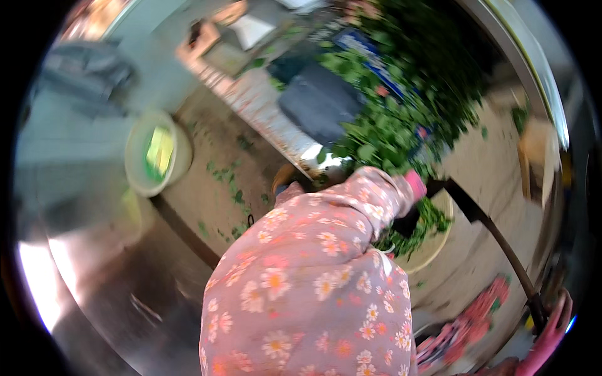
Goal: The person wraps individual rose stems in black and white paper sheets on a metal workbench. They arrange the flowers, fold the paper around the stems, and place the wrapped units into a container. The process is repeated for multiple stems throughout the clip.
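Observation:
My left arm, in a grey-pink sleeve with daisies, stretches across to the right. It ends in a pink patch at my left hand (415,184), beside a pile of leafy green stems (392,135); the fingers are hidden. Just below it, a pale round tub (441,245) holds cut greens (433,218). At the lower right edge, my right hand (552,332), also pink, is closed around the lower end of a long dark bar (501,241). This bar slants up to the left, is wider near its top, and its upper end lies close to my left hand.
The greens lie on a metal-edged table (257,113) with a dark grey block (323,103). A white bucket (139,156) stands at left. Loose leaves (229,178) litter the brown floor. A pink cloth (467,323) lies at lower right, and a cardboard piece (539,160) stands farther up.

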{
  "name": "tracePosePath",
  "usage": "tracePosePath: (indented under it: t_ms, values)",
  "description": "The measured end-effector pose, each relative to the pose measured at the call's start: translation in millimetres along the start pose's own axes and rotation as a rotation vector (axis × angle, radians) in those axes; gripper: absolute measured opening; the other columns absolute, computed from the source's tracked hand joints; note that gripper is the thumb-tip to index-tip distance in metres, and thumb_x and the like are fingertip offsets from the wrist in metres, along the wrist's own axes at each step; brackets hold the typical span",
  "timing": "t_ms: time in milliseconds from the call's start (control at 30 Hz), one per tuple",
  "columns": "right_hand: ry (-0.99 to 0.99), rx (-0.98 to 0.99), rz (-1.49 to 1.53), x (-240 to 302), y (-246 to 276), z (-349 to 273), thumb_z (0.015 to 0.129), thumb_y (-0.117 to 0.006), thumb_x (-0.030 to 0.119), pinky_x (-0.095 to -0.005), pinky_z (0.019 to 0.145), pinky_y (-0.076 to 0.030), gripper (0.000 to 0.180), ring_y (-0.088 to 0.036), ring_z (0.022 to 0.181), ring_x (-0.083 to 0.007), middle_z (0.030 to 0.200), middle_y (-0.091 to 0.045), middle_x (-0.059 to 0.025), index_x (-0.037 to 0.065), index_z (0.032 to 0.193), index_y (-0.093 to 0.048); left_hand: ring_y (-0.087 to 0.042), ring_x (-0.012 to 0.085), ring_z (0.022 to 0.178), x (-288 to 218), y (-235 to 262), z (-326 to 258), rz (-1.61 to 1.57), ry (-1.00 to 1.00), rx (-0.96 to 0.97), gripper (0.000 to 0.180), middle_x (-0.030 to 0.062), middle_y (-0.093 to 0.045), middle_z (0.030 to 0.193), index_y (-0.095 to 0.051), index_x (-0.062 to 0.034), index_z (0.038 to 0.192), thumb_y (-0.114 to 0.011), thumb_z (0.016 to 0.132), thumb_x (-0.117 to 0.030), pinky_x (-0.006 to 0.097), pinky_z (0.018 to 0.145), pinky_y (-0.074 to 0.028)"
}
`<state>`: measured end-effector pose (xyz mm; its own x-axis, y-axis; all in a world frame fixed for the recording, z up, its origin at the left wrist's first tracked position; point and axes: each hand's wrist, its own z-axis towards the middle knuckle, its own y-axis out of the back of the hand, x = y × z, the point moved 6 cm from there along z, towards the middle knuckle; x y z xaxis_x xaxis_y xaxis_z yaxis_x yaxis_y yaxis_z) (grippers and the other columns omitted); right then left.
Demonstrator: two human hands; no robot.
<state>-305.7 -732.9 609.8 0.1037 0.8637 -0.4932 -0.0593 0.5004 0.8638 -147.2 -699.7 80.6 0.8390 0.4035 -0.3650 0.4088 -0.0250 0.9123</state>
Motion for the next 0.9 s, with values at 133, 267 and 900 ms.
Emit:
tracePosePath:
  t_ms: [133,267,900]
  values:
    - [-0.797,0.246,0.689,97.2,-17.9,-91.7,0.082,-0.055,0.000,-0.0283,0.085,-0.047,0.046,-0.057,0.101,-0.0207,0.113,-0.056,-0.0145,0.001,0.127,-0.048,-0.065,0.0269,0.073,35.8,-12.5,2.3,-0.012,0.010,0.040,0.022,0.0065,-0.065,0.074,-0.065,-0.0136,0.080,-0.065,0.062,-0.027,0.039,0.059,-0.051]
    - [-0.768,0.776,0.903,199.9,-112.1,-198.9,0.074,-0.068,0.018,-0.0383,0.064,-0.049,0.059,-0.062,0.088,-0.0334,0.099,-0.060,-0.0230,0.006,0.127,-0.045,-0.064,0.0299,0.084,59.3,17.2,-26.8,-0.043,0.100,0.028,0.036,0.0097,-0.066,0.088,-0.060,-0.0091,0.092,-0.064,0.065,-0.033,0.042,0.070,-0.049]
    - [-0.842,-0.116,1.135,55.3,-256.0,23.3,0.085,-0.057,0.034,-0.0375,0.060,-0.048,0.031,-0.057,0.061,-0.0319,0.066,-0.060,-0.0146,0.004,0.085,-0.061,-0.059,0.0340,0.082,18.9,186.7,-104.3,-0.085,-0.172,-0.394,0.039,0.0157,-0.060,0.079,-0.052,-0.0051,0.090,-0.071,0.063,-0.026,0.043,0.070,-0.046]
